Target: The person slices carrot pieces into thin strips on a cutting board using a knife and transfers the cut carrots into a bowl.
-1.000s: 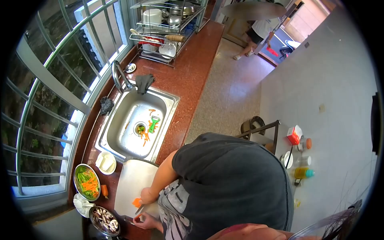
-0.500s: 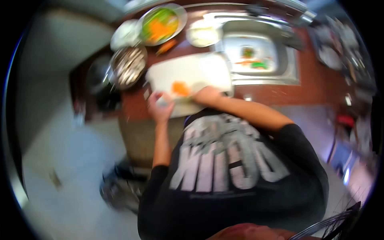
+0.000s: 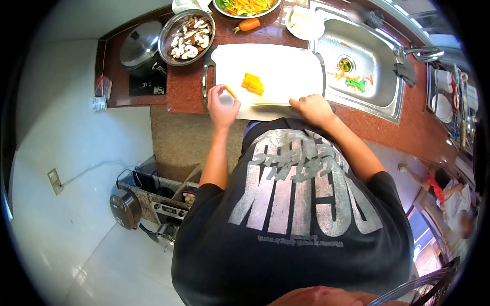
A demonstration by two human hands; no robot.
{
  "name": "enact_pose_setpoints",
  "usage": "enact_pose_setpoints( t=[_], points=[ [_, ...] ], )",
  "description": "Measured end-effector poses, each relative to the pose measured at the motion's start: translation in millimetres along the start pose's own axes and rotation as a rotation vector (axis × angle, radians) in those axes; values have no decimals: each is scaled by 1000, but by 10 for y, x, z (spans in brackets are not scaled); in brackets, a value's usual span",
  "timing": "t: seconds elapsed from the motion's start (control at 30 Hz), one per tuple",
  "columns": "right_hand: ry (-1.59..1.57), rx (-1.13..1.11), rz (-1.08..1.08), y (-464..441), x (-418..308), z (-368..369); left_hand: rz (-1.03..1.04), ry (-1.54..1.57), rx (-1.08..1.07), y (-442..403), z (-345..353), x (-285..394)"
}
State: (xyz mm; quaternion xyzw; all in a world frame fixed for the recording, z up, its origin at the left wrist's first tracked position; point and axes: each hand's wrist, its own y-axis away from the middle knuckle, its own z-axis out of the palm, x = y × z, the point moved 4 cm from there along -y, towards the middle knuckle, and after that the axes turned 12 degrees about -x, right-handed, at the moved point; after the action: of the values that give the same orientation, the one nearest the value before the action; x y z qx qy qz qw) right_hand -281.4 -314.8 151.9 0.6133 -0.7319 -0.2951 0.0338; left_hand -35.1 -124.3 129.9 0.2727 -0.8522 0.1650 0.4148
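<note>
On the white cutting board (image 3: 286, 66) lies a small pile of orange carrot pieces (image 3: 252, 84). Near the board's front left corner, my left hand (image 3: 223, 108) pinches a carrot piece (image 3: 230, 92) between thumb and fingers. My right hand (image 3: 314, 109) is closed round a knife at the board's front right. The knife blade (image 3: 271, 105) points left along the front edge of the board, in front of the pile. Most of the knife's handle is hidden in my fist.
A bowl of sliced mushrooms (image 3: 190, 41) stands behind the board's left end. Behind the board are a whole carrot (image 3: 247, 25), a bowl of shredded vegetables (image 3: 245, 6) and a white plate (image 3: 304, 25). Right of it, the sink (image 3: 377, 56) holds peelings and a green peeler (image 3: 356, 84).
The view has tilted and sharpened from a blur. My right hand and the knife have shifted right, away from the carrot pile. My left hand stays at the board's left front.
</note>
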Motion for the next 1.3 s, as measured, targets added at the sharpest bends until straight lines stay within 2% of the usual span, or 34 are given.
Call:
enact_pose_setpoints(
  t=[0.03,0.1,0.13,0.2,0.23,0.27,0.37,0.4,0.47,0.63,0.93,1.23,1.3],
  points=[
    [-8,2,5,28,53,-18,4,1,1,-51,-29,7],
    [-17,4,11,103,146,-53,76,-300,-122,-180,-9,75],
    [-35,53,46,166,197,-93,78,-298,-122,-247,-7,94],
    [-49,99,85,280,307,-91,109,-510,-277,-376,79,181],
    [-68,159,118,330,371,-86,142,-559,-281,-429,102,285],
    [-86,220,151,367,431,-79,147,-556,-280,-473,131,340],
    [-153,312,254,449,486,-94,353,-377,-390,-543,247,511],
    [-183,377,313,487,497,-110,360,-373,-398,-542,269,509],
    [-204,371,386,533,506,-114,465,-470,-518,-519,358,498],
    [-292,401,489,605,561,-23,498,-436,-483,-492,381,442],
    [-391,447,535,585,574,38,545,-476,-386,-515,290,443],
    [-386,478,491,524,570,28,320,-430,-522,-584,294,361],
    [-397,476,497,524,543,-4,482,-389,-500,-587,278,448]
  ],
)
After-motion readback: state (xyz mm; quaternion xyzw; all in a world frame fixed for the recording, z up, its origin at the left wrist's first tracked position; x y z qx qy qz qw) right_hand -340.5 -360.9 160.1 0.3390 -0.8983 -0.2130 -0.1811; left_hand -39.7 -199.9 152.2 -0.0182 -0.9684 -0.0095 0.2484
